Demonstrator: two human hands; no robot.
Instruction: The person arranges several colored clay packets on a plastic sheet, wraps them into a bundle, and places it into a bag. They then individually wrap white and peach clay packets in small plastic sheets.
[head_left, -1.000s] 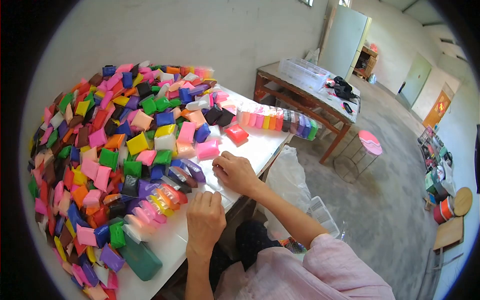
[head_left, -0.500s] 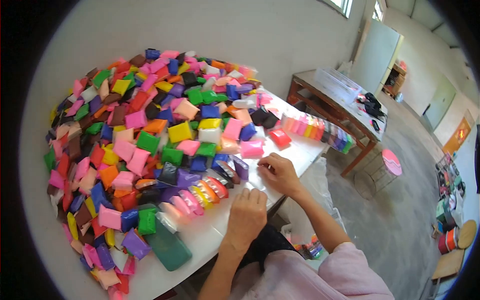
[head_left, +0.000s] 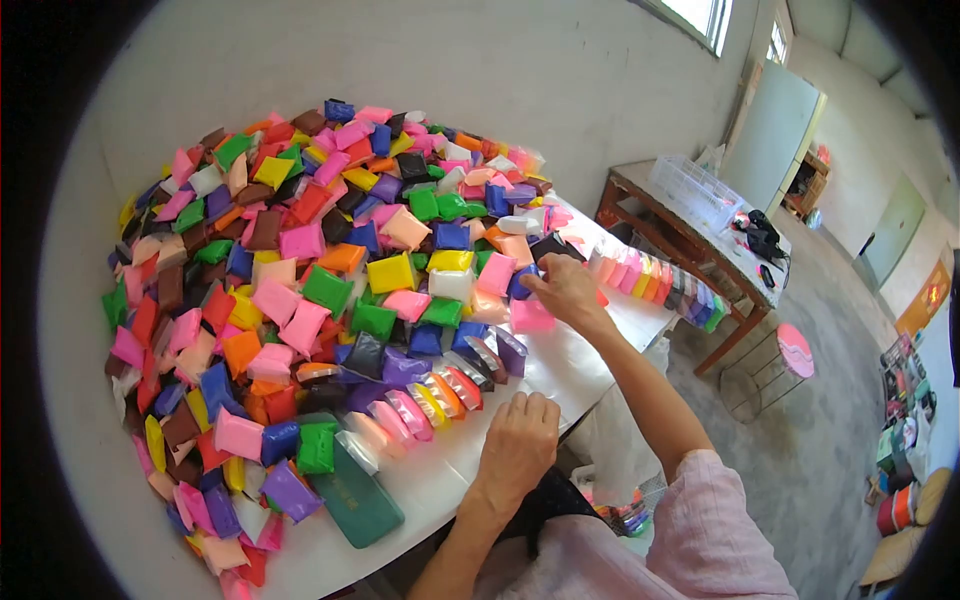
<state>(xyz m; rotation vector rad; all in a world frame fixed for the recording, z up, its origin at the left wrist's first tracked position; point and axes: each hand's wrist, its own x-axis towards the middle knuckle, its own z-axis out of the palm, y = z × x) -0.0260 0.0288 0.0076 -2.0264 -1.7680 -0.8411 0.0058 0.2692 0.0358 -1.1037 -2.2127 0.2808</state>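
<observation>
A wide heap of colourful foil-like packets (head_left: 302, 241) covers much of the white table (head_left: 440, 500). My right hand (head_left: 566, 290) is over the heap's right edge, its curled fingers somewhat apart at a dark blue packet (head_left: 520, 283), above a pink packet (head_left: 532, 316). Lower down, my left hand (head_left: 520, 440) is closed at the table's front edge; anything inside its fingers is hidden. To its left a row of upright packets (head_left: 436, 398) runs from pale to purple. A green case (head_left: 358, 500) lies below that row.
Another row of packets (head_left: 650, 277) stretches to the table's right corner. Beyond stands a wooden desk (head_left: 690, 225) with a clear plastic basket (head_left: 697, 190). A pink-topped stool (head_left: 795, 350) is on the floor. Plastic bags (head_left: 615, 435) hang beside the table's front edge.
My right hand has moved up and away from my left, from bare table to the blue packet. My left hand stays closed near the front edge. The whole view has shifted slightly.
</observation>
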